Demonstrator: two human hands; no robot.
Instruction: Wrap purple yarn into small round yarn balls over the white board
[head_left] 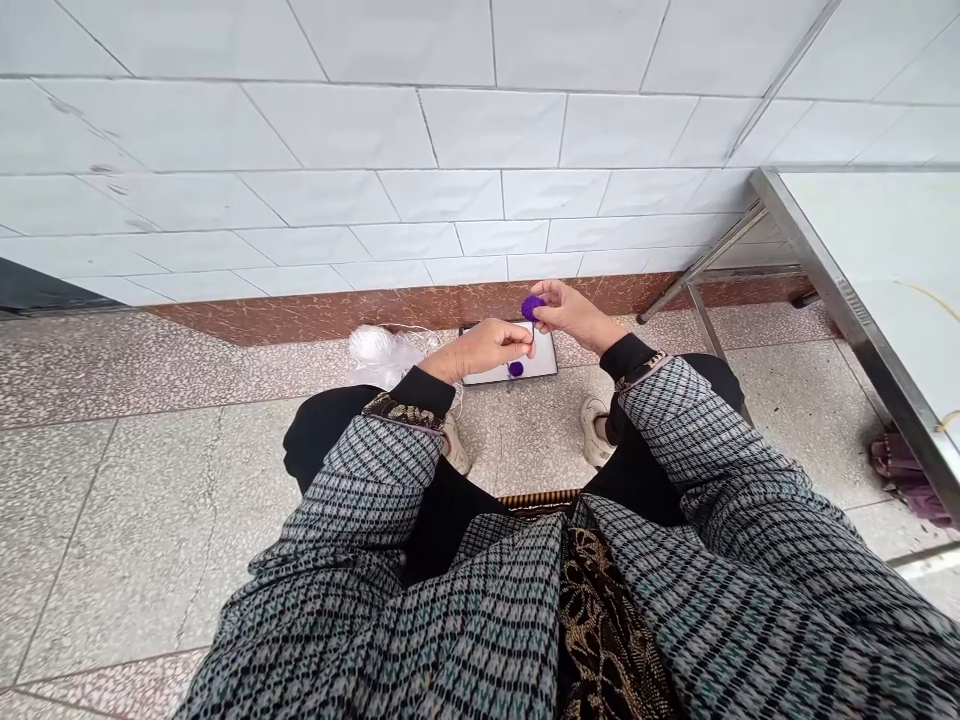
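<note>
My right hand [574, 313] pinches a small purple crocheted piece [532, 306] held up in front of me. My left hand [487, 347] is closed just below and to the left of it, fingers curled near a purple thread that runs down to a second small purple piece [515, 369]. That piece hangs over a white flat board [542, 362] lying on the floor between my feet. What the left fingers grip is too small to make out. Both arms wear checked sleeves with black cuffs.
A white plastic bag of pale yarn [379, 352] lies on the floor left of the board. A metal-framed table [840, 290] stands at the right, with a dark purple cloth [904, 470] under it. A tiled wall rises ahead.
</note>
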